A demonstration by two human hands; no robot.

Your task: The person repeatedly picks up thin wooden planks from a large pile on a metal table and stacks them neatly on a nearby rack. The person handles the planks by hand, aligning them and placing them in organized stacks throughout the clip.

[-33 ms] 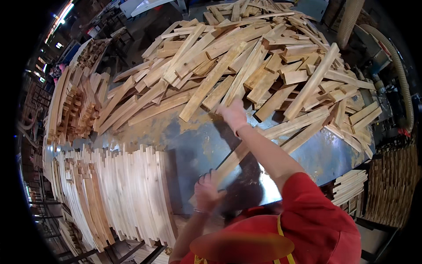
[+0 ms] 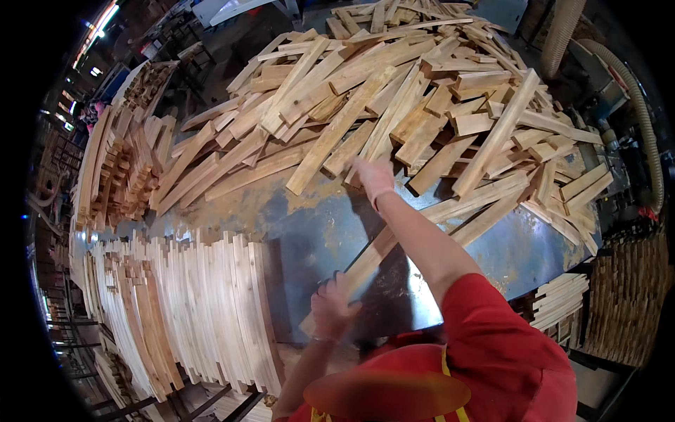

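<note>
My left hand [image 2: 334, 307] is closed round the near end of a pale wooden board [image 2: 367, 266], which slants up and right across the metal tabletop and passes under my right forearm. Farther ahead, my right hand [image 2: 374, 179] has its fingers curled at the near end of another wooden board [image 2: 391, 125] lying on the pile. Part of that grip is hidden behind the back of the hand. The large, jumbled pile of boards [image 2: 344, 74] spreads over the far side of the table, with pieces crossing at many angles.
To my left lies a neat row of pale boards [image 2: 211, 309] side by side. Beyond it stands a stack of browner boards [image 2: 116, 169]. The metal tabletop [image 2: 295, 239] carries sawdust. Stacked strips [image 2: 622, 295] stand at the right, below a ribbed hose [image 2: 647, 133].
My right hand and forearm have shifted very slightly. The left hand keeps its hold on the board, and the pile looks the same.
</note>
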